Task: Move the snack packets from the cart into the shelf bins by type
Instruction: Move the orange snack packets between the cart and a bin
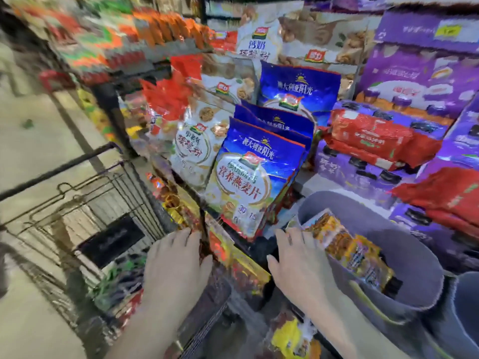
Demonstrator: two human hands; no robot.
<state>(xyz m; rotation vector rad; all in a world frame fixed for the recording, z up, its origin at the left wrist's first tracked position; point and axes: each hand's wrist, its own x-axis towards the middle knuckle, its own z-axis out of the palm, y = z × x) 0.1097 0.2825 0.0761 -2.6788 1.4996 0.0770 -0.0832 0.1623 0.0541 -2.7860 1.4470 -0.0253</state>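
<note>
- Just beyond your left hand [176, 257] and your right hand [295, 255], above the gap between them, you have blue oat bags [248, 177] standing upright, one behind another.
- Up and away from your left hand, touching the left side of the blue ones, stand white bags printed with walnuts [191, 141].
- Well beyond your right hand, out to its right, you see purple cartons [414, 81] stacked in tiers.
- Red packs [375, 141] lie flat on those lower cartons.
- Far out to the left of your left hand runs the pale floor [39, 156], with a small green scrap [27, 123] on it.
</note>
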